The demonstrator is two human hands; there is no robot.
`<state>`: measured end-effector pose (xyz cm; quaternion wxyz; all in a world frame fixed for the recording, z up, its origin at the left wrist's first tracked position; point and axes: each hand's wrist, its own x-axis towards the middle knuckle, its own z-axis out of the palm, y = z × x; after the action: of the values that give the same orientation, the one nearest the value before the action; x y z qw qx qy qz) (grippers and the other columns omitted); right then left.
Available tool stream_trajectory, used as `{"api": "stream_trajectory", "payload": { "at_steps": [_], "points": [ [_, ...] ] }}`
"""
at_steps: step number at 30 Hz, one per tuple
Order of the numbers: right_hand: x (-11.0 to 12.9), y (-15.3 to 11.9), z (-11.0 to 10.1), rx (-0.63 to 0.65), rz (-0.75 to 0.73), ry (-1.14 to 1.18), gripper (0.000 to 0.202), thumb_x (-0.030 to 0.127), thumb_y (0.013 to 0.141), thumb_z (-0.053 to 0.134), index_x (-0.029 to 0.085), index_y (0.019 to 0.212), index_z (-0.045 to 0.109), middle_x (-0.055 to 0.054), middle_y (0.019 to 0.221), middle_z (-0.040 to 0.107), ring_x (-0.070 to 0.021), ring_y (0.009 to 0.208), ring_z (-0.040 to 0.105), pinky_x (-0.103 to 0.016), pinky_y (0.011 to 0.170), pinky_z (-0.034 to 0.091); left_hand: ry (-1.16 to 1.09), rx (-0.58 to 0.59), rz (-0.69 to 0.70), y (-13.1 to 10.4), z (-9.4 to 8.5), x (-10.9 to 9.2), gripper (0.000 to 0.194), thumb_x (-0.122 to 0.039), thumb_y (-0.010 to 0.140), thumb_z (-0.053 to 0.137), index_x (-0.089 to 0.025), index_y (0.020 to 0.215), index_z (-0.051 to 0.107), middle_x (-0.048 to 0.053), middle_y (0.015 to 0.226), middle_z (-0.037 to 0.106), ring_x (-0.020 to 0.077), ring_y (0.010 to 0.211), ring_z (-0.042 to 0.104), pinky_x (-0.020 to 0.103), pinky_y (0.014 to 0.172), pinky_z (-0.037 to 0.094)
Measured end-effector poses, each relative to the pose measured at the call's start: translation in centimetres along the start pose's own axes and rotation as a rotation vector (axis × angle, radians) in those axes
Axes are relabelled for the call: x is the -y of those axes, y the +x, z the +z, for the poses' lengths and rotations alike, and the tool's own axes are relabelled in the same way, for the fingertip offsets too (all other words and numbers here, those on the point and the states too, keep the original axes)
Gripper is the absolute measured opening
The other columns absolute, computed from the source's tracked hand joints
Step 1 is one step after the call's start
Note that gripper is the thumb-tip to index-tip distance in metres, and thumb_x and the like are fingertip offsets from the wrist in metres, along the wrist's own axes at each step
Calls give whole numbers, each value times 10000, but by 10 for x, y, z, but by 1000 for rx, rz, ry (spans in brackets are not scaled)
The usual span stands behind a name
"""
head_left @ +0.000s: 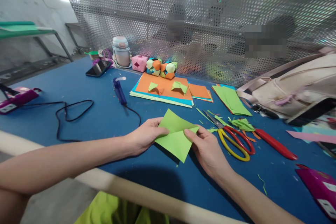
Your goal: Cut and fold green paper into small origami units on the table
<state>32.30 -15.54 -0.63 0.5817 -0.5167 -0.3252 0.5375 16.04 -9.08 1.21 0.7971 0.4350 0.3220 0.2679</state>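
A square of light green paper [175,135] with creases across it is held above the blue table, close to the front edge. Its left corner is pinched in my left hand [148,133], thumb on top. My right hand [207,145] grips the opposite side, its thumb pressing near a crease. Beyond the paper lie two small folded green paper pieces [179,87] on a stack of orange, blue and green sheets [147,81]. Scissors [233,140] with one yellow and one red handle lie to the right of my right hand.
A blue glue gun [119,91] stands at left, its cord trailing over the table. Finished paper balls [168,70] and a bottle [121,51] line the back by a perforated metal panel [110,14]. Right are green sheets [231,99], a red-handled cutter [275,144] and a bag [286,80].
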Motion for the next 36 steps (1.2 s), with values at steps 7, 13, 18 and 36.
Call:
{"api": "stream_trajectory", "payload": {
  "at_steps": [7, 13, 18, 36],
  "points": [
    [-7, 2, -3, 22, -30, -96, 302, 430, 684, 742, 222, 876, 638, -30, 855, 700, -217, 781, 634, -361, 744, 494, 21, -39, 33, 1, -2, 2, 244, -202, 628, 719, -143, 853, 646, 15, 751, 674, 135, 668, 614, 252, 683, 455],
    [-6, 2, -4, 34, -20, -103, 261, 442, 733, 699, 223, 861, 636, -26, 869, 685, -212, 811, 621, -352, 753, 481, 66, -7, 25, 1, -4, 2, 253, -193, 653, 695, -150, 900, 663, 17, 775, 686, 125, 672, 615, 237, 674, 454],
    [-8, 2, -6, 35, -40, -124, 234, 443, 756, 678, 225, 826, 631, -8, 811, 671, -187, 739, 605, -320, 691, 467, 91, 21, 10, 1, -6, 3, 308, -205, 667, 698, -152, 969, 674, 37, 825, 704, 140, 711, 634, 244, 689, 464],
    [-7, -2, -5, 14, -103, -287, 270, 479, 754, 660, 216, 771, 602, 9, 694, 593, -155, 637, 531, -278, 599, 454, 150, -8, -22, -5, 5, 1, 268, -101, 610, 638, -144, 871, 682, 30, 790, 705, 178, 753, 648, 272, 714, 502]
  ]
}}
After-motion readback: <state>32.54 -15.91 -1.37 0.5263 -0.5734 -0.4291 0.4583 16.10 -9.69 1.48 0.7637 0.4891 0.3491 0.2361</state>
